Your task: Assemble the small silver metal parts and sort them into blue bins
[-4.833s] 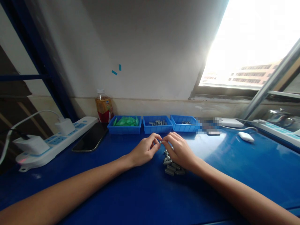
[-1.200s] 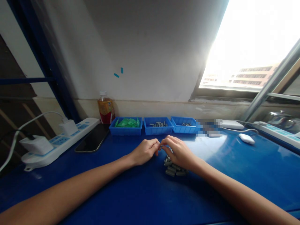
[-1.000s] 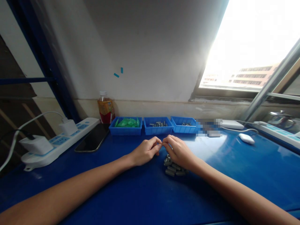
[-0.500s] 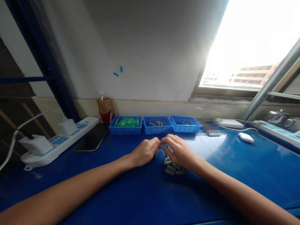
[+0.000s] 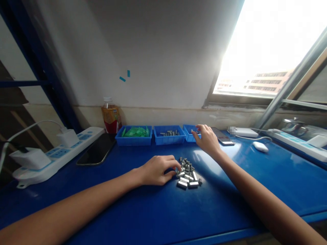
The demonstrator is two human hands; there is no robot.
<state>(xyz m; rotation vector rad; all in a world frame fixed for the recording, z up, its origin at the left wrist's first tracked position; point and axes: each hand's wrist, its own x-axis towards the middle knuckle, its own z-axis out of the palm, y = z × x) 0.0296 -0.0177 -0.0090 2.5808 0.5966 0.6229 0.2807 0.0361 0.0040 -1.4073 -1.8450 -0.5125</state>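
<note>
My left hand (image 5: 157, 169) rests on the blue table (image 5: 143, 211) with its fingers curled, their tips touching the left edge of a heap of small grey metal pieces (image 5: 187, 173). My right hand (image 5: 207, 139) reaches over the rightmost small blue tray (image 5: 189, 133), fingers bent in a pinch above it; whether it holds a piece is too small to see. The middle blue tray (image 5: 169, 134) holds several grey metal pieces. The left blue tray (image 5: 134, 135) holds green parts.
A bottle of orange drink (image 5: 109, 119) stands by the wall. A dark phone (image 5: 96, 153) and a white power strip (image 5: 55, 153) with chargers lie at left. Another phone (image 5: 222, 136), a white mouse (image 5: 260, 146) and a second power strip (image 5: 298, 144) lie at right.
My hands were pinched together above the heap. My right hand has since moved away to the rightmost tray, and my left hand has dropped to the heap's edge. The view shifted slightly.
</note>
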